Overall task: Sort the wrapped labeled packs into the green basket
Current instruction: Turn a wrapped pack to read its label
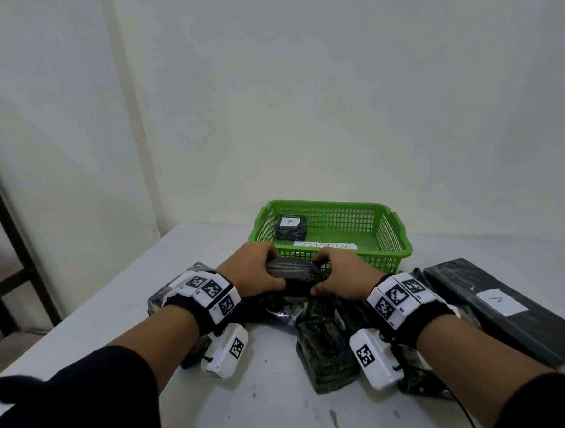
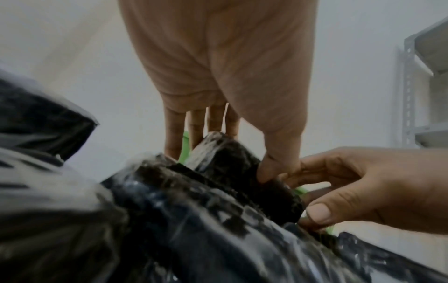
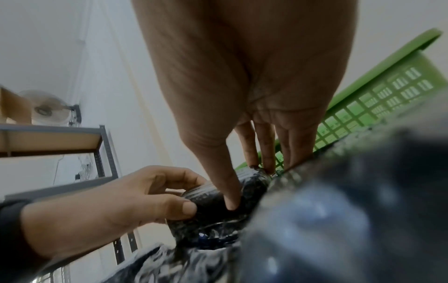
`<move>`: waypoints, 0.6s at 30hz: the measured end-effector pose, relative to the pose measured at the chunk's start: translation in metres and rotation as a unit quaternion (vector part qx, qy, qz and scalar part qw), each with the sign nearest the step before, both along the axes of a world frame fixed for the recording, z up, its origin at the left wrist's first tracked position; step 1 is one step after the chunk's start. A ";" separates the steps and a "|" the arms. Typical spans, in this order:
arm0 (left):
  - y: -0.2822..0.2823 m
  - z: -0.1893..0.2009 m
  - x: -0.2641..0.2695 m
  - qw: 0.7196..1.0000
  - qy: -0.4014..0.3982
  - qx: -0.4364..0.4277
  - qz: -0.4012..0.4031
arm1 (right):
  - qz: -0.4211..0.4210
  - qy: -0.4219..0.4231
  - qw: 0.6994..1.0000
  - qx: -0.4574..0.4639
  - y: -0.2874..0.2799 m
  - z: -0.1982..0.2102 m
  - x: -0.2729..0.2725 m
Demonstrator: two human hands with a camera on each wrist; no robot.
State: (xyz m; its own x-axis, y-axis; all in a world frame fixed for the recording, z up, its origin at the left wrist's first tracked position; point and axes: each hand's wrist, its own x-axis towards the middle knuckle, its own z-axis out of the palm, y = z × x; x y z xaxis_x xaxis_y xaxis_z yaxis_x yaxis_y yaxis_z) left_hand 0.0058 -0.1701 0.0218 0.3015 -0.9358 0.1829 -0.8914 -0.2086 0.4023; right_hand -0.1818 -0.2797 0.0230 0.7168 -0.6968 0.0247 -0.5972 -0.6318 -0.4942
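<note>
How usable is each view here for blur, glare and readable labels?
Head view: even, dim lighting, sharp enough to read the B pack in the green basket and the A pack.
Left wrist view: near wrapped packs smeared, with glare streaks.
Right wrist view: foreground pack badly out of focus; both hands sharper.

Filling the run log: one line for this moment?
both hands hold black wrapped pack | green plastic basket: pack labelled B inside
</note>
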 end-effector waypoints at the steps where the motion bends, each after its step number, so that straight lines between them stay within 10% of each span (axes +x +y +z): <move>1: 0.003 0.002 0.000 0.999 0.022 -0.029 -0.008 | 0.001 -0.023 1.000 0.012 -0.002 0.000 -0.003; 18: -0.016 -0.008 -0.038 0.849 0.474 -0.219 -0.080 | -0.006 -0.422 0.890 0.169 -0.012 -0.001 -0.038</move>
State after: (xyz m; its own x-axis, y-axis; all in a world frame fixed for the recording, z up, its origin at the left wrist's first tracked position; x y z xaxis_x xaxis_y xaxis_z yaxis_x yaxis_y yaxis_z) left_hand -0.0325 -0.1866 0.0138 0.3835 -0.8835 0.2690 -0.1256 0.2387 0.9629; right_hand -0.2193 -0.2913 0.0220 0.5344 -0.7743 0.3390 0.0722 -0.3578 -0.9310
